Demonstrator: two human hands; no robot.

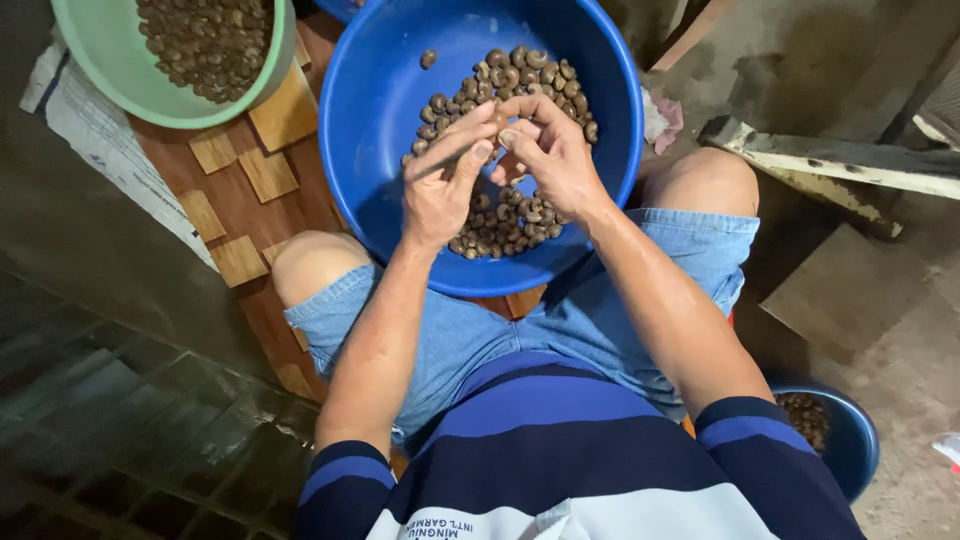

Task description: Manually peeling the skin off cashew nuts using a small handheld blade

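1. Hands are meeting over the big round blue plastic basin (370,120), which is resting between our bare knees.
2. We are pinching one small brown nut (497,122) between the fingertips of both hands, just above the heap of brown kidney-shaped nuts (520,215) lying inside the basin.
3. Our left hand (440,180) is closing narrowly, its thumb and forefinger pressing on the nut while the other fingers are curling under.
4. Our right hand (550,155) is also closing narrowly, its fingertips gripping the same nut from the opposite side and its knuckles bending over the heap.
5. We are seeing a pale green round plastic bowl (100,70) up and to the left of the blue basin, holding more brown nuts and sitting close to the basin's rim without clearly touching it.
6. Under both, a brown wooden board with lighter square blocks (240,175) is lying, reaching from the green bowl down past the basin's left side.
7. We are wearing light blue denim shorts (470,340) just below the basin.
8. A smaller dark blue tub (850,440) with dark contents is standing well apart from the basin, down to its right beside our hip.
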